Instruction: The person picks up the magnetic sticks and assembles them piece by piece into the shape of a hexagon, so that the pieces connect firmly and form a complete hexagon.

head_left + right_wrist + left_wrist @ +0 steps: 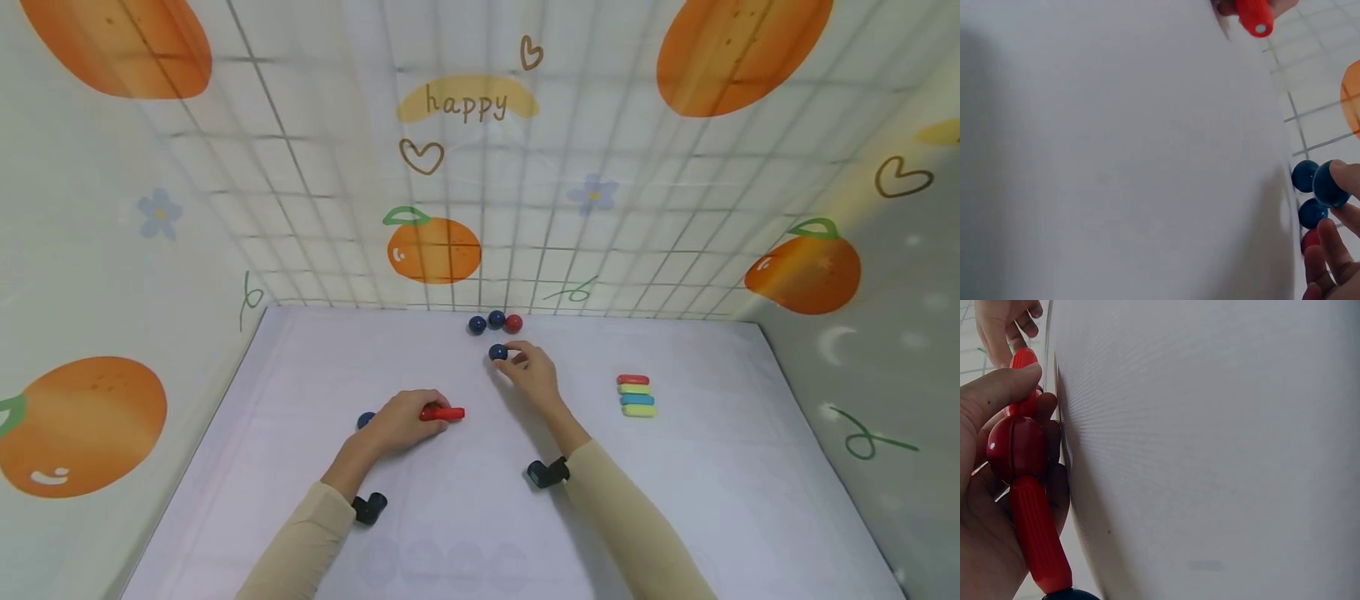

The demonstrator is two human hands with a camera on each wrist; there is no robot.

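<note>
Both arms reach forward from the near side in long beige sleeves, the left sleeve and the right sleeve ending at bare wrists. The left hand shows its back to the head view, gripping with left thumb extended and left fingers curled. Farther forward, the right hand pinches between right thumb and index finger, wrist angled inward.

A white cloth printed with oranges, hearts, blue flowers and "happy" stands behind the pale table.
</note>
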